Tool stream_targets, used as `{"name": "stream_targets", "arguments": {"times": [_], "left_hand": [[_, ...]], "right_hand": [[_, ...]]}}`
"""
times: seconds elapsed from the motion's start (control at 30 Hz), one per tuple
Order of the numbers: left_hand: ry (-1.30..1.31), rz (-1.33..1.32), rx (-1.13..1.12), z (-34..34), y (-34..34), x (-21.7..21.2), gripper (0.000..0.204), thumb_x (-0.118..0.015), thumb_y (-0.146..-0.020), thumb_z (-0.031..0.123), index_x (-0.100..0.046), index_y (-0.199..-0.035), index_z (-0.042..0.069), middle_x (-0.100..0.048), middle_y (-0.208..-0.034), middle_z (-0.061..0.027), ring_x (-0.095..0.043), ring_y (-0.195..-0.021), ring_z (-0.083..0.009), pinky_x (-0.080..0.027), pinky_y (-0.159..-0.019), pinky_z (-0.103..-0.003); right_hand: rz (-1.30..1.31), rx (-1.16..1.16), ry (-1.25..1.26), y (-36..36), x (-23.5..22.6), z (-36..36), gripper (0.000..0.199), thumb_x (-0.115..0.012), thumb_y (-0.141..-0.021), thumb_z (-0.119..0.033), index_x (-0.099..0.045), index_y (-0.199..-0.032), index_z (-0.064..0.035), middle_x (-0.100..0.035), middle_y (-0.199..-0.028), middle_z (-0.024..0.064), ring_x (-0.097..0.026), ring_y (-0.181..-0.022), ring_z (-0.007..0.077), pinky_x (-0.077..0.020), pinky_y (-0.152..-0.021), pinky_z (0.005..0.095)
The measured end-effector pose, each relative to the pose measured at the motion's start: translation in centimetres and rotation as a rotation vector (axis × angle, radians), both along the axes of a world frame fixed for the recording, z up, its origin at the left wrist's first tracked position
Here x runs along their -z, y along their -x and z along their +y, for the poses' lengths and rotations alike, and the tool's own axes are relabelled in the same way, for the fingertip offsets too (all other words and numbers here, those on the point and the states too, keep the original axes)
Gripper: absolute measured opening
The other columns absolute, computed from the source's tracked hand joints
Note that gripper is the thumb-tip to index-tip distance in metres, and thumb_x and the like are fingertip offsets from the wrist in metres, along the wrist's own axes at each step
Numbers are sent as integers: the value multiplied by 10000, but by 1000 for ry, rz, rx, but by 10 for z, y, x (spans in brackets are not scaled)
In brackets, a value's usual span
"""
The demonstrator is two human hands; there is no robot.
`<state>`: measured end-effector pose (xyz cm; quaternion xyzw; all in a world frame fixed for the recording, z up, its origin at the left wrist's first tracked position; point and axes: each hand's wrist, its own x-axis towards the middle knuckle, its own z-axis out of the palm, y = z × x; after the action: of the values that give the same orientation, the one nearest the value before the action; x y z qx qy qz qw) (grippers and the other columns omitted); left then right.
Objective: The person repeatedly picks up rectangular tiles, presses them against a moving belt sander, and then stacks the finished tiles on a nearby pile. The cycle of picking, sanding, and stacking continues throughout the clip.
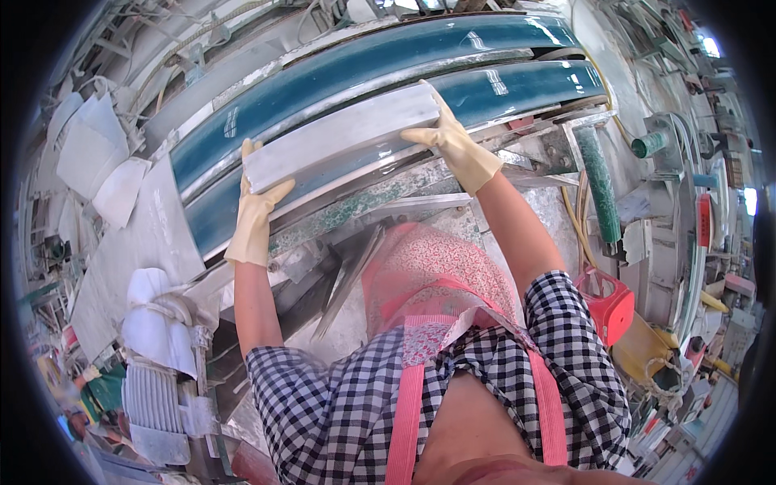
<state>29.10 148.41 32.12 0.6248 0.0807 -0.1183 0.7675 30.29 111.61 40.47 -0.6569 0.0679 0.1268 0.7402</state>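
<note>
A long, pale grey rectangular slab (343, 133) spans between my two gloved hands, above or on the nearer of two glossy teal bands (525, 85). Whether it rests on that band or is lifted off it, I cannot tell. My left hand (257, 202), in a cream rubber glove, grips the slab's left end with the thumb along the near side. At the right end, my right hand (453, 145) in a matching glove clasps the slab, its thumb on the near edge and fingers round the far corner.
The farther teal band (372, 61) runs parallel behind. A worn green-painted rail (347, 212) lies along the near side. To the left are a grey sheet (133, 250) and a ribbed motor (149, 400) partly covered by white cloth. A red plastic jug (608, 305) stands right of my body.
</note>
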Motion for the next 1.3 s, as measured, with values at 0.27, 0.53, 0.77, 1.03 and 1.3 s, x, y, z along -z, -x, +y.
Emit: {"name": "stream_targets", "arguments": {"times": [0.27, 0.53, 0.77, 1.03, 1.3], "left_hand": [[-458, 115, 210, 9, -1, -14, 1049, -793, -736, -8, -216, -1606, 91, -453, -1535, -64, -473, -1366, -215, -386, -1120, -318], [-963, -349, 173, 21, -22, 46, 860, -804, -687, 97, -430, -1457, 12, -605, -1355, -132, -598, -1216, -271, -457, -1063, -388], [-769, -352, 54, 53, 21, 61, 672, -833, -674, 195, -614, -1280, 6, -672, -1241, -167, -644, -1137, -314, -495, -1001, -427], [-888, -87, 202, 50, 15, 33, 747, -838, -725, 141, -522, -1390, 16, -558, -1387, -174, -541, -1259, -287, -404, -1082, -407], [-587, -154, 226, -12, -1, -26, 700, -794, -751, 165, -534, -1381, 4, -577, -1373, -167, -549, -1258, -290, -399, -1088, -406]], "right_hand": [[-15, -104, 138, -20, 1, -12, 914, -854, -768, -62, -370, -1544, -85, -602, -1375, 127, -614, -1204, 229, -487, -1040, 363], [-371, -211, 543, 4, -17, -22, 1148, -936, -658, -317, -282, -1571, -76, -645, -1217, 237, -659, -1085, 344, -531, -917, 392], [-347, -334, 762, -9, 0, -12, 1066, -978, -536, -362, -469, -1434, -99, -579, -1169, 203, -529, -1180, 395, -475, -942, 438], [-150, -335, 324, -8, -11, -14, 806, -979, -597, -229, -560, -1263, -58, -704, -1158, 141, -654, -1145, 265, -501, -918, 361], [-51, -144, 587, 27, -56, -5, 709, -925, -663, -382, -674, -1202, 4, -729, -1111, 190, -687, -1078, 314, -529, -903, 383]]}}
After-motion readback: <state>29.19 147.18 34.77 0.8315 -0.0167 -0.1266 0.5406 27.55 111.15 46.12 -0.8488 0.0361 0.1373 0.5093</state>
